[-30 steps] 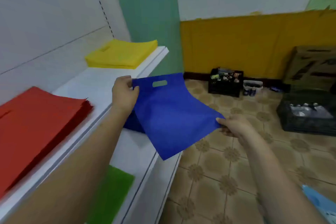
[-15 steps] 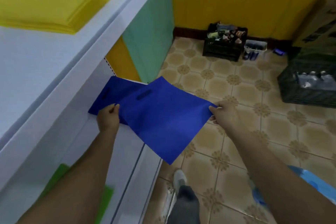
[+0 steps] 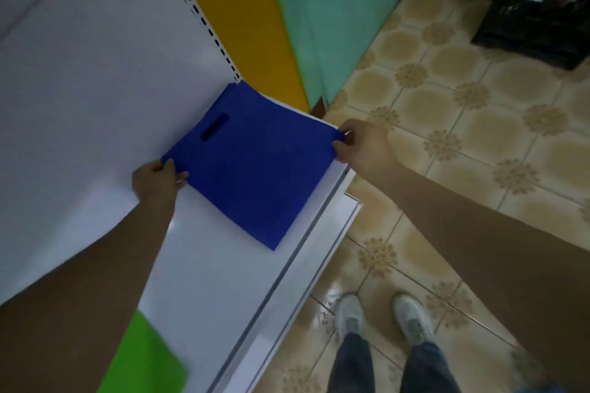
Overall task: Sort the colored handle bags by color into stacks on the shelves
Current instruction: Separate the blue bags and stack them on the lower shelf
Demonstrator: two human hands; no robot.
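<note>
A: So, nearest first: what lies on the person's side of the two grips?

B: A green bag [image 3: 145, 357] at the near end of the same white shelf [image 3: 204, 281], well apart from the left hand [image 3: 156, 180].

A: And the grips themselves?

B: The left hand pinches one corner of the blue bag [image 3: 252, 169], on the edge with the cut-out handle. The right hand [image 3: 362, 145] pinches the corner at the shelf's front lip, thumb and fingers closed on the cloth. Between them the bag lies flat on the shelf. A sliver of blue at its far corner may be another bag beneath; I cannot tell.

A: How will it handle?

B: Light and limp, I'd judge, a thin soft sheet that sags unless held taut. Two spread corners, as now, look the best hold; one corner alone would let it fold.

A: Any containers beyond the grips?

B: Past the right hand, on the tiled floor [image 3: 463, 105], stands a black crate [image 3: 536, 25]. Its contents are a blurred jumble; I cannot name them.
</note>
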